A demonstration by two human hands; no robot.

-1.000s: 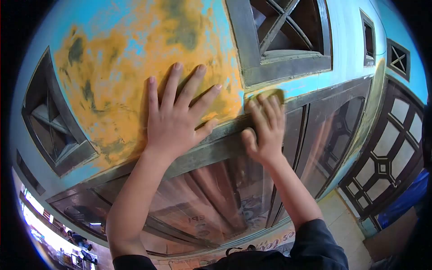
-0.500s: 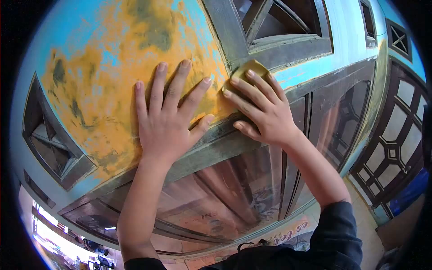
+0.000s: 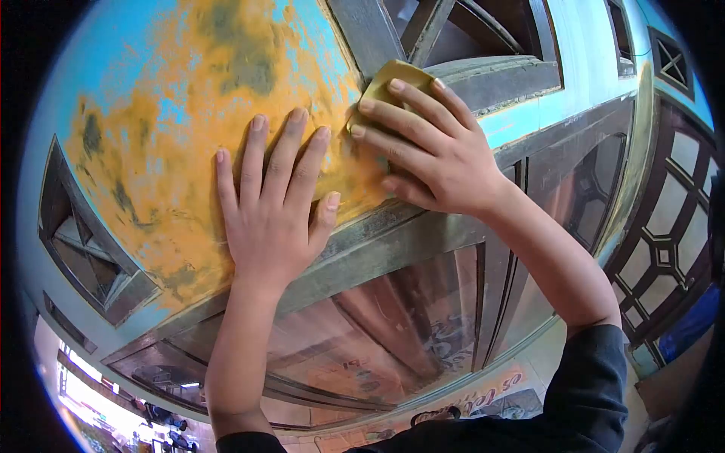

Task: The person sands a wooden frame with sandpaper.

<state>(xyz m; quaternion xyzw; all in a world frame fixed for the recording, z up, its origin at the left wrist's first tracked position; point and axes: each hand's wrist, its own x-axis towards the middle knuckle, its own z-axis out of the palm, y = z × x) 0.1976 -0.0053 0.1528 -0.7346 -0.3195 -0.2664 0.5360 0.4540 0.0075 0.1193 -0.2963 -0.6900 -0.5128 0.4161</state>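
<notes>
My left hand lies flat on a wall patched in orange and blue paint, fingers stretched out and slightly spread. It holds nothing. Up and to the right, my right hand presses a folded-looking tan sheet of sandpaper against the painted wall. The sheet's upper edge shows past my fingertips and sits beside a dark wooden vent frame. My right thumb is blurred, and the palm hides the rest of the sheet.
A dark wooden beam runs below the painted patch, above glass panes. A smaller wooden vent is set in the wall at left. A panelled door stands at far right.
My right hand has moved up and left along the wall with the sandpaper, showing more of the sheet. My left hand has shifted slightly left, its fingers closer together.
</notes>
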